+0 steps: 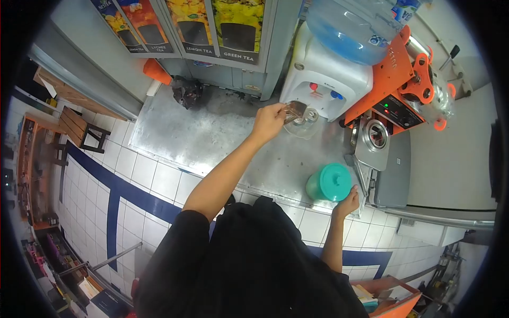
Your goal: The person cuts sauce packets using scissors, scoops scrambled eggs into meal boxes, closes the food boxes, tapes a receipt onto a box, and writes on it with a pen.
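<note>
My left hand [269, 123] is stretched over the metal counter, its fingers closed on a small brownish see-through item [295, 109] with a dark squarish end. Its exact kind is not clear. Just beyond it, a clear dish [303, 129] with glassy pieces on it stands at the foot of the white water dispenser [331, 79]. My right hand [347, 202] wraps around the side of a tub with a teal lid [335, 182] near the counter's front edge. The tub's pale body shows at the left, and its lid is on.
An orange cup-sealing machine [389, 100] stands at the right of the metal counter [201, 139]. A drinks machine with tea labels [212, 32] rises at the back left, near a black plastic bag [186, 93]. A wooden stool [79, 127] is on the tiled floor.
</note>
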Tool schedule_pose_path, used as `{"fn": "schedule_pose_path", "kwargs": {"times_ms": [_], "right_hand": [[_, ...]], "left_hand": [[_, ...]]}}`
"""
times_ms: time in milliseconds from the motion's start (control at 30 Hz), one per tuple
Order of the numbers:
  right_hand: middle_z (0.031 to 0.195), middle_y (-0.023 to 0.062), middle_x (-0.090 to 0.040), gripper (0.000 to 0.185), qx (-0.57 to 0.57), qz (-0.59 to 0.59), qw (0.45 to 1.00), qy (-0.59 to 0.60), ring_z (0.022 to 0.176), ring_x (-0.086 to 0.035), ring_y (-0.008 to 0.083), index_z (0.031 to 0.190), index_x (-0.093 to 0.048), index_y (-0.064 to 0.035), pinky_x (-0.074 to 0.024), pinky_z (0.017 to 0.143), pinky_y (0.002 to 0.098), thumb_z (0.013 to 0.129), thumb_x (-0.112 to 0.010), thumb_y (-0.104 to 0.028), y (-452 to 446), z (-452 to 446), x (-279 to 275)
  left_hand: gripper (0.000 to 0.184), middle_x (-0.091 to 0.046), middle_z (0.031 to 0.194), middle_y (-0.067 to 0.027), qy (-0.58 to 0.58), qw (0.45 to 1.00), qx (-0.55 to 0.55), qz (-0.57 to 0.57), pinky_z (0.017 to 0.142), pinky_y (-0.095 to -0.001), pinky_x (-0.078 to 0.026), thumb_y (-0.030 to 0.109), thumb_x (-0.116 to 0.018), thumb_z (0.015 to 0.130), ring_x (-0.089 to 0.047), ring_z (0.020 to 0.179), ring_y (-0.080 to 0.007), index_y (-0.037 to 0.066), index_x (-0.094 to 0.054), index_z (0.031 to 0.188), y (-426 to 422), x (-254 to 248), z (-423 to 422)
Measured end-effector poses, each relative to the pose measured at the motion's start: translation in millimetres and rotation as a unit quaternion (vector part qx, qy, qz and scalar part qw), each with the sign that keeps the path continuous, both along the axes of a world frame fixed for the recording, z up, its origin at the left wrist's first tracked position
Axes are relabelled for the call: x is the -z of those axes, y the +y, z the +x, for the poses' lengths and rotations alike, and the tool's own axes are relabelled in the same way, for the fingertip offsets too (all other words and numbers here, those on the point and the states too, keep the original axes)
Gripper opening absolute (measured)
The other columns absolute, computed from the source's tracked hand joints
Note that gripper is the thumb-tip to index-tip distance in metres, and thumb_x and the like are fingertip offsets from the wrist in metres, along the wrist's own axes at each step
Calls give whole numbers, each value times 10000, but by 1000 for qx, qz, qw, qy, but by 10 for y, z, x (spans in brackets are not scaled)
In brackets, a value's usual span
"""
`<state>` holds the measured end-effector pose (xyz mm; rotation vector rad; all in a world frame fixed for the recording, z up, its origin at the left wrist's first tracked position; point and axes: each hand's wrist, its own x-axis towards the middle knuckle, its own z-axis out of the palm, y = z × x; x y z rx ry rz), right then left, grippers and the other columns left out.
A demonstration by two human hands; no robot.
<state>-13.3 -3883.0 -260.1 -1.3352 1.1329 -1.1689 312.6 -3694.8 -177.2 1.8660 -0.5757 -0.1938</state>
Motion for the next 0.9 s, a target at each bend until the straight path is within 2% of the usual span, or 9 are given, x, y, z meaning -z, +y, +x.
{"fn": "schedule_pose_path", "kwargs": {"times_ms": [100, 167, 333, 467, 533, 600, 667, 800, 900], "right_hand": [[661, 6, -550, 464, 28, 18, 995, -95, 591, -477, 86, 675, -528, -54, -403, 544, 272, 1053, -573, -319, 28, 107, -494], [726, 19, -590, 405, -22, -13, 999, -37, 663, -553, 107, 774, -591, -35, -476, 624, 289, 1054, -565, -326, -121, -3, -530], [683, -7, -534, 393, 22, -32, 992, -120, 594, -472, 100, 736, -568, -66, -416, 573, 294, 1053, -573, -299, -215, 179, -1538], [740, 15, -579, 358, -29, -59, 991, -113, 645, -544, 107, 809, -599, -55, -464, 596, 292, 1046, -581, -322, -473, 132, -1973], [781, 24, -600, 364, -66, -92, 992, -58, 683, -583, 116, 879, -627, -41, -499, 628, 290, 1037, -598, -368, -646, 78, -2194], [766, 16, -595, 363, -37, -83, 987, -135, 664, -565, 108, 850, -621, -55, -469, 600, 273, 1037, -598, -366, -666, 198, -2439], [753, 9, -585, 366, -23, -72, 985, -154, 645, -549, 103, 821, -608, -65, -449, 584, 267, 1034, -606, -363, -629, 262, -2547], [733, 0, -575, 368, -103, -126, 987, 9, 635, -527, 90, 806, -611, -66, -426, 574, 261, 1032, -611, -356, -653, 127, -2279], [658, -18, -525, 444, -28, -80, 992, -89, 599, -465, 84, 684, -544, -77, -391, 562, 270, 1031, -618, -343, -475, 280, -2314]], "left_hand": [[226, -704, 873, -202, 13, 1000, -16, -9, 744, -407, -525, 153, -580, 918, -698, 820, -365, 46, -721, 1058, 85, -52, -14], [232, -718, 901, -194, 36, 999, -23, -10, 763, -393, -530, 147, -579, 923, -700, 836, -359, 43, -721, 1073, 184, -61, -44], [238, -732, 939, -184, 30, 998, -33, -38, 794, -365, -532, 133, -583, 929, -720, 861, -302, 24, -717, 1092, 369, 54, -1], [236, -744, 932, -163, 41, 998, -35, -37, 803, -344, -527, 110, -584, 932, -723, 882, -245, 15, -715, 1104, 473, 92, 28], [233, -747, 903, -134, 45, 997, -37, -58, 730, -327, -524, 104, -578, 941, -705, 794, -204, 17, -720, 1103, 504, 38, 3], [229, -740, 861, -104, 69, 994, -44, -67, 651, -310, -510, 102, -574, 949, -672, 704, -160, 20, -725, 1101, 513, -57, -43], [227, -721, 807, -72, 112, 991, -49, -58, 565, -296, -485, 105, -572, 958, -622, 611, -114, 24, -730, 1099, 552, -180, -102], [231, -682, 741, -47, 107, 986, -56, -113, 492, -287, -444, 110, -567, 967, -562, 542, -86, 29, -731, 1108, 500, -151, -78], [235, -676, 729, -44, 120, 985, -63, -110, 500, -290, -451, 110, -568, 966, -569, 550, -91, 26, -728, 1117, 545, -119, -127]]}}
